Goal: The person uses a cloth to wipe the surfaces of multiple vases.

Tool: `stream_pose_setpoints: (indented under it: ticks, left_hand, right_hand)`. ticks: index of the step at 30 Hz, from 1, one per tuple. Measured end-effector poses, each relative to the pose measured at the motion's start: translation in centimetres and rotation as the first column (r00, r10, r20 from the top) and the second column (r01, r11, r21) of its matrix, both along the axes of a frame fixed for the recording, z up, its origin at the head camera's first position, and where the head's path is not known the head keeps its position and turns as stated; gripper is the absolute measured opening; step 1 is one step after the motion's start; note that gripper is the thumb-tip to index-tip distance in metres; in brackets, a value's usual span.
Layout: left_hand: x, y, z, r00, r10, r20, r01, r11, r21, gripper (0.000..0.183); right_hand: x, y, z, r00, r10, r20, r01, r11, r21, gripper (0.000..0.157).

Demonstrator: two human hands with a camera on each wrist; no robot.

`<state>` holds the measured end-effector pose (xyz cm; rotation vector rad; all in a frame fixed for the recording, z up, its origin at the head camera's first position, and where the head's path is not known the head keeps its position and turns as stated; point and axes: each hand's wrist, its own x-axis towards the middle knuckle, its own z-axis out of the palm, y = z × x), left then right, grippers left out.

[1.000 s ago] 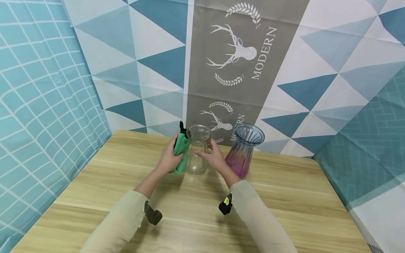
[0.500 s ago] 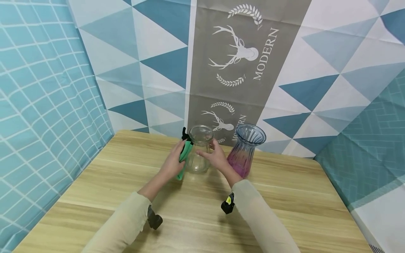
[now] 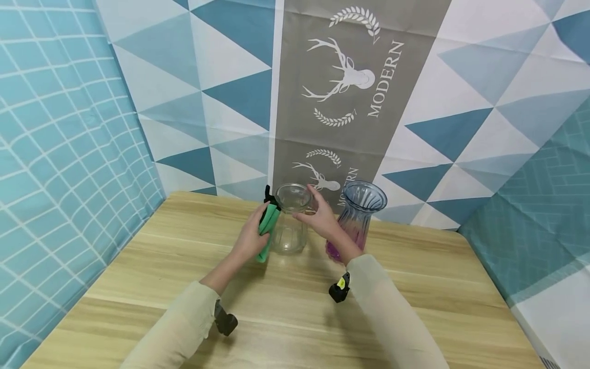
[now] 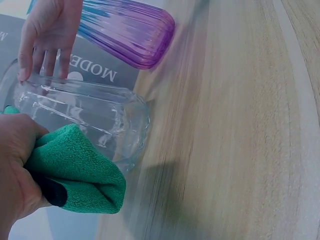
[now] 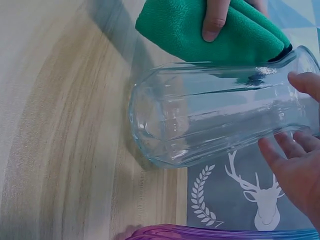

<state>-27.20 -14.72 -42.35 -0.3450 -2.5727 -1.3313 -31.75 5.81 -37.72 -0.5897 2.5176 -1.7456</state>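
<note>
My left hand [image 3: 249, 237] grips a folded green cloth [image 4: 75, 170] with black at one edge, held against the left side of a clear glass vase [image 3: 289, 236]. The vase stands upright on the table, with faint vertical facets and a flared rim. At its upper right side is my right hand [image 3: 322, 218], thumb apart from the fingers and fingertips right at the glass near the neck. In the right wrist view the right thumb [image 5: 306, 84] overlaps the neck while the other fingers are along the lower edge.
A ribbed vase [image 3: 364, 205], blue at the top and pink-purple at the base, stands just right of the clear vase, partly behind my right forearm. The wooden table [image 3: 276, 318] ends at a patterned cloth backdrop [image 3: 239, 102].
My right hand has moved up from the clear vase's middle toward its neck, its fingers spreading. The left hand with the green cloth shifted slightly right, then stayed nearly still.
</note>
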Motion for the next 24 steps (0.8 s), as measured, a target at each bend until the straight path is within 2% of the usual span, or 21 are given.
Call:
stream_pose_setpoints:
  ticks: [5, 7, 12, 13, 16, 19, 24]
  left_hand:
    - [-0.1, 0.3, -0.1, 1.000, 0.000, 0.011, 0.000, 1.000, 0.007, 0.079]
    - [-0.1, 0.4, -0.1, 1.000, 0.003, 0.018, -0.003, 1.000, 0.006, 0.079]
    - [0.0, 0.5, 0.0, 1.000, 0.012, 0.029, -0.012, 1.000, -0.008, 0.078]
    - [0.0, 0.5, 0.0, 1.000, 0.012, 0.028, -0.012, 1.000, -0.014, 0.078]
    - [0.2, 0.4, -0.1, 1.000, 0.000, 0.017, 0.001, 0.999, -0.052, 0.078]
    - [0.5, 0.0, -0.1, 1.000, -0.007, 0.003, 0.008, 0.990, -0.138, 0.080]
    - [0.8, -0.6, 0.1, 0.997, -0.002, -0.073, -0.016, 0.968, -0.252, 0.081]
  right_hand:
    - [0.3, -0.1, 0.1, 0.999, -0.034, 0.015, 0.033, 0.999, 0.017, 0.090]
    - [1.0, -0.3, 0.9, 0.999, -0.042, 0.034, 0.042, 0.999, 0.008, 0.090]
    - [1.4, -0.9, 0.5, 0.992, -0.124, 0.024, 0.125, 0.992, -0.016, 0.090]
    - [1.2, -1.0, 0.0, 0.990, -0.142, 0.009, 0.142, 0.990, -0.018, 0.090]
    - [1.0, -1.2, -0.5, 0.985, -0.170, -0.004, 0.170, 0.985, -0.023, 0.092]
    - [1.0, -1.2, -0.4, 0.983, -0.181, -0.006, 0.181, 0.983, -0.026, 0.092]
    - [1.0, -1.0, -0.1, 0.984, -0.176, -0.008, 0.176, 0.984, -0.004, 0.093]
